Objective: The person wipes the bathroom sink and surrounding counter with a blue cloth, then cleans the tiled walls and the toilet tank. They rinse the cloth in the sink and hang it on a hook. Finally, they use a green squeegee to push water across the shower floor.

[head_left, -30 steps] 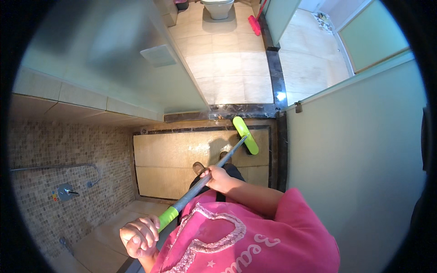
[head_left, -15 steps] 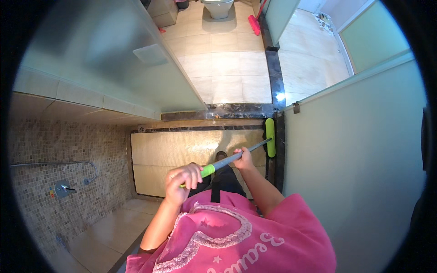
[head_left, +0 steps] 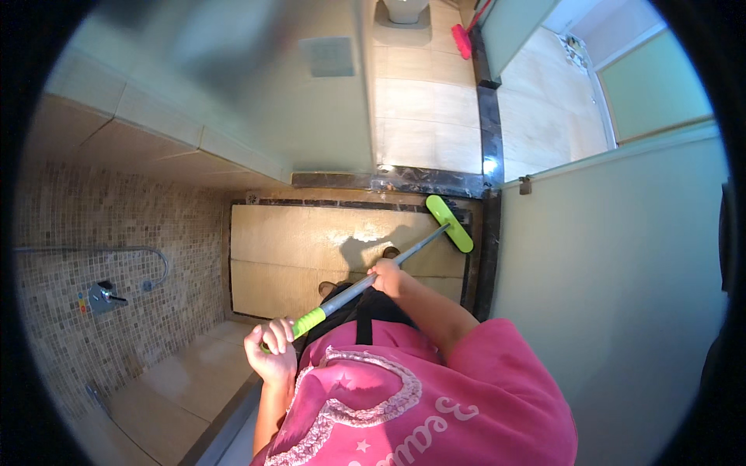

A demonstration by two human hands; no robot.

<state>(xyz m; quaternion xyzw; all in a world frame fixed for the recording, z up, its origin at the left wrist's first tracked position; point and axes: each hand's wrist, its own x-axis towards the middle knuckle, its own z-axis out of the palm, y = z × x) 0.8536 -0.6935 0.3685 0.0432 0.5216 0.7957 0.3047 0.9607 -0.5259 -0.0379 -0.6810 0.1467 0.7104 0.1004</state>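
Observation:
A long-handled floor brush runs slantwise across the middle of the view, with a grey pole (head_left: 351, 293) and a flat lime-green head (head_left: 449, 225). Dark bristles show a little at the head's far edge. My left hand (head_left: 272, 349) is closed round the green grip (head_left: 308, 322) at the pole's near end. Farther along, my right hand (head_left: 385, 277) wraps round the grey part of the pole. The head rests at the far right corner of the ribbed beige floor panel (head_left: 284, 233), at an angle to the dark border.
A dark stone sill (head_left: 404, 180) borders the panel, with a frosted glass door (head_left: 606, 303) on the right and a frosted partition (head_left: 256, 101) at left. Beyond lie a toilet (head_left: 406, 11) and a pink brush (head_left: 461, 42). A shower tap (head_left: 105, 297) projects from the mosaic wall.
The brush head has shifted left off the right-hand border and turned aslant. Both my hands have moved left with the pole, my left hand also nearer my body. The view has shifted slightly.

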